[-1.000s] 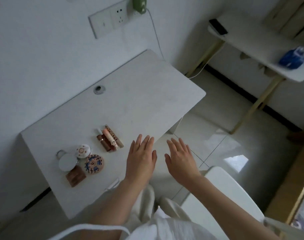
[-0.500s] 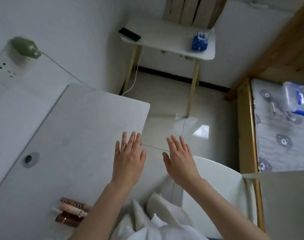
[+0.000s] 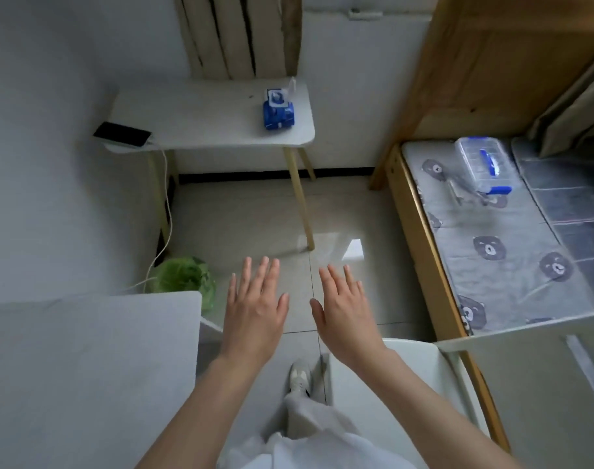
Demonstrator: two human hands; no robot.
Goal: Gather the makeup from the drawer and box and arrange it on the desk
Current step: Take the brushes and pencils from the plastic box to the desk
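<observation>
My left hand [image 3: 255, 309] and my right hand [image 3: 346, 309] are held out side by side over the tiled floor, palms down, fingers straight, holding nothing. The white desk [image 3: 86, 367] fills the lower left; only a bare part of its top shows and no makeup is in view. A clear plastic box with a blue handle and blue clasps [image 3: 485, 164] lies on the bed [image 3: 498, 258] at the right, well beyond my right hand. What it holds I cannot make out.
A small white side table [image 3: 204, 120] stands by the far wall with a black phone [image 3: 122, 134] and a blue tissue pack [image 3: 278, 110]. A green bag [image 3: 184, 279] sits beside the desk corner. A white chair [image 3: 400, 387] is below my right arm.
The view has swung right, away from the desk: the makeup items have left the frame and the bed with the clear box has come in. Both hands stay open.
</observation>
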